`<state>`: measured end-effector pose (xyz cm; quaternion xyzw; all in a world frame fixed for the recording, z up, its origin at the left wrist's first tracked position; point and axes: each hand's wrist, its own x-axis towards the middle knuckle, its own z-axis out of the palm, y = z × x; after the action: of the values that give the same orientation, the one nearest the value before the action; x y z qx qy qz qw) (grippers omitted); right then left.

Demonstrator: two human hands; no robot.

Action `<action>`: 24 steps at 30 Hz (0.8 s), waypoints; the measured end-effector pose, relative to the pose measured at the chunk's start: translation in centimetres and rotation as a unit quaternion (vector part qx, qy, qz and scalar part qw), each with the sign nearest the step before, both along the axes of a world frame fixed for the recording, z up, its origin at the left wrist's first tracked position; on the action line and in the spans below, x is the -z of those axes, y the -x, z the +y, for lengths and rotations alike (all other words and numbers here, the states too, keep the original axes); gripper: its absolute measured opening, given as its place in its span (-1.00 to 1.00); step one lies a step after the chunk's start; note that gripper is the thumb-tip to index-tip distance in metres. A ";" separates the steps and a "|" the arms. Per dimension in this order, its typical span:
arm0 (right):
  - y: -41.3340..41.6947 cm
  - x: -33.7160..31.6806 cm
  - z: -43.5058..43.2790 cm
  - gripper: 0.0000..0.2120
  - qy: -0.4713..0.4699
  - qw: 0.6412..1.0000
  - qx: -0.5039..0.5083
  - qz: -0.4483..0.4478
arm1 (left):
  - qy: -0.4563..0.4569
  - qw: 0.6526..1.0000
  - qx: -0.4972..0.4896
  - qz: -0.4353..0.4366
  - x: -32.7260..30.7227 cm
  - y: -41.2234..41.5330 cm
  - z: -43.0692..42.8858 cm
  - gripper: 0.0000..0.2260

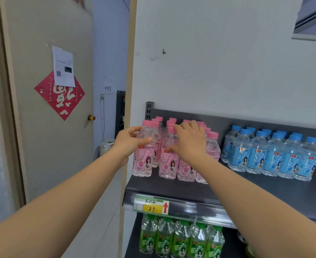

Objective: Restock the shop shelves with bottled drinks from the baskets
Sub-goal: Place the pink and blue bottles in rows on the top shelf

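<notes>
Both hands [131, 141] [188, 141] on pink bottles [144, 157] (top shelf [265, 190])

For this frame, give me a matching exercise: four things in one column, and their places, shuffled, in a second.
Things:
1. pink-capped bottles
2. blue-capped bottles
3. green-capped bottles
4. price tag

Places:
A. shelf below
B. right part of top shelf
C. front edge of top shelf
D. left part of top shelf, under the left hand and right hand

Pairs: 1-D, 2-B, 3-A, 4-C
</notes>
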<state>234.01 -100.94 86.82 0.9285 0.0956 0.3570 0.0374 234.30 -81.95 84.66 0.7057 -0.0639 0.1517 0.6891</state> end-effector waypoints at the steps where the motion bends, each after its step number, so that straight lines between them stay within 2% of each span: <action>1: 0.0 0.0 0.0 -0.28 0.000 1.000 -0.002 -0.001 | -0.004 1.000 0.001 -0.002 0.1 -0.1 -0.1 -0.42; 5: 0.1 0.2 -0.2 -0.26 -0.007 1.000 -0.007 -0.004 | -0.027 1.000 0.010 -0.009 0.6 -0.6 -0.4 -0.38; 16: -0.2 0.7 -1.3 -0.22 -0.027 0.998 -0.048 -0.009 | -0.079 0.996 0.025 -0.019 1.3 -2.1 -1.5 -0.41; 24: -0.5 1.0 -1.5 -0.26 -0.030 0.997 -0.064 -0.019 | -0.113 0.993 0.021 -0.021 1.7 -2.2 -1.4 -0.43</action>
<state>234.49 -102.44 85.80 0.9144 0.1433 0.3785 -0.0114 236.53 -83.31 82.97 0.7740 -0.1097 0.1438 0.6068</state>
